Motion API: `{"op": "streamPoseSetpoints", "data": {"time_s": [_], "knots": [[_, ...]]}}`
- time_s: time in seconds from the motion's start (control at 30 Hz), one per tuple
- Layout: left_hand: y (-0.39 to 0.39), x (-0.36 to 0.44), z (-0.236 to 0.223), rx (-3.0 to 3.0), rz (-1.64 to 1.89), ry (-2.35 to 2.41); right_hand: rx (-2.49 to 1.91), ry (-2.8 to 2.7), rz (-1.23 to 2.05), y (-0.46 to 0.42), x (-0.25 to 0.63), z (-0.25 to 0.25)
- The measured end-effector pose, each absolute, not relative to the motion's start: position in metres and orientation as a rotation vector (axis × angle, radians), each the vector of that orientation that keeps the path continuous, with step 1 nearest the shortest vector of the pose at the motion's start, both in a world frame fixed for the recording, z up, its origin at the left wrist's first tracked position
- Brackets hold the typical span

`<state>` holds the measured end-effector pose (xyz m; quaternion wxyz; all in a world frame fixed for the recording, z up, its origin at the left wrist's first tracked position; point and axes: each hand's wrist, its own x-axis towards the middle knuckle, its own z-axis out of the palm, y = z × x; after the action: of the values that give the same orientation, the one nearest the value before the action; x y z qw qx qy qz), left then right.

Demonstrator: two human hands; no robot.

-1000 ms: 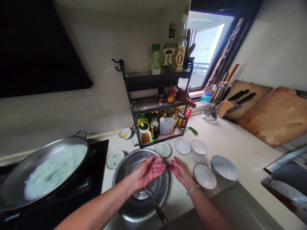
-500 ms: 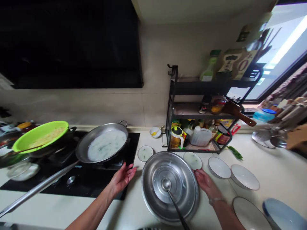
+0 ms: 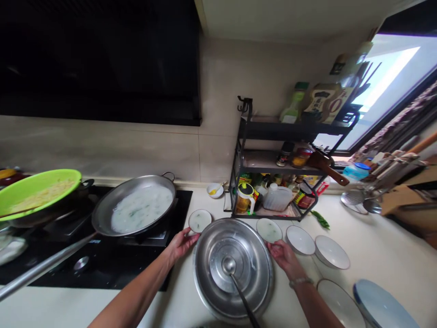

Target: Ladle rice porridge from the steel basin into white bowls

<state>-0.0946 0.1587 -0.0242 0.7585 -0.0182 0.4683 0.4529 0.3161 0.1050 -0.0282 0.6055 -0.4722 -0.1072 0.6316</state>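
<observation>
Bowls of pale liquid flecked with green, the left one [image 3: 200, 221] and the right one [image 3: 269, 231], sit at lower centre of the frame, beside the upper rim of a steel basin [image 3: 232, 223]. The left hand [image 3: 182, 244] is at the lower edge of the left one, thumb and fingers parted; the right hand [image 3: 282, 256] has its fingers bent at the lower rim of the right one. Whether either hand is clamped on its bowl, I cannot tell. Coming from opposite sides probably keeps both forearms clear of the basin. A ladle [image 3: 243, 298] rests inside it, handle sloping towards the bottom edge, presumably for easy reach. Left of centre, a wide pan [image 3: 133, 205] of similar liquid is on the stove [image 3: 112, 269], likely for heating. More bowls [image 3: 332, 252] stand grouped at lower right on the table [image 3: 370, 248], perhaps to keep them handy.
</observation>
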Motion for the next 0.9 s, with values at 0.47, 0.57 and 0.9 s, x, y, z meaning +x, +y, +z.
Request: {"op": "streamPoseSetpoints", "data": {"time_s": [0.47,0.57,0.9], "knots": [[0.174,-0.082,-0.034,-0.016,0.989,0.986,-1.138,-0.083,1.516,0.115,0.326,-0.003],[0.179,-0.08,-0.034,-0.027,1.011,1.011,-1.127,-0.101,1.532,0.114,0.327,0.004],[0.188,-0.099,-0.016,-0.047,1.049,0.972,-1.196,-0.091,1.596,0.108,0.323,0.029]]}}
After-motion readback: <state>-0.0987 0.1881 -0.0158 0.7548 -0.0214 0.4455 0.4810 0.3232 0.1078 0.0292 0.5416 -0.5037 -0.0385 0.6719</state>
